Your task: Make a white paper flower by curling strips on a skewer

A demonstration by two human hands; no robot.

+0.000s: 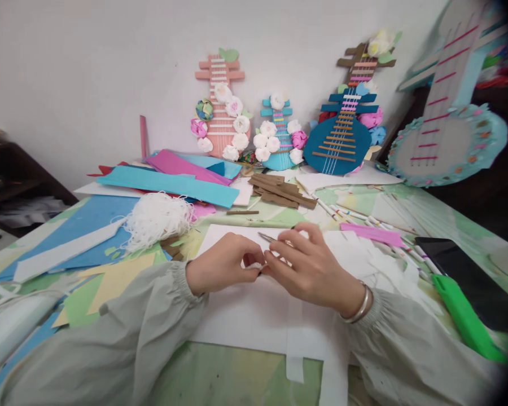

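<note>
Meeting over a large white paper sheet (237, 318), the person's left hand (224, 264) and right hand (311, 265) have their fingertips close together. The left fingers curl into a loose ring, thumb and forefinger nearly closed; whether they pinch anything is hard to tell, as whatever lies between the two hands' tips is too small and blurred to make out. The right hand is partly curled, its bent fingers closed around a slim silver metal tool (266, 237), whose pointed end sticks out to the left, above the sheet. A silver bracelet (365, 303) circles the right wrist.

A narrow white paper strip (295, 363) hangs over the sheet's near edge. To the left sit a tangled bundle of white string (158, 220) and a long turquoise paper strip (169, 185), which overlaps a magenta paper piece (190, 166). Flat brown strips (281, 190) are heaped beyond the sheet. On the right, a bright green plastic object (468, 318) rests beside a black phone (469, 276), near a pink paper strip (372, 233).

Along the wall stand a pink paper instrument (217, 131), a small turquoise one (281, 134) and a dark blue, pear-shaped one (337, 141), with paper flowers around them.
</note>
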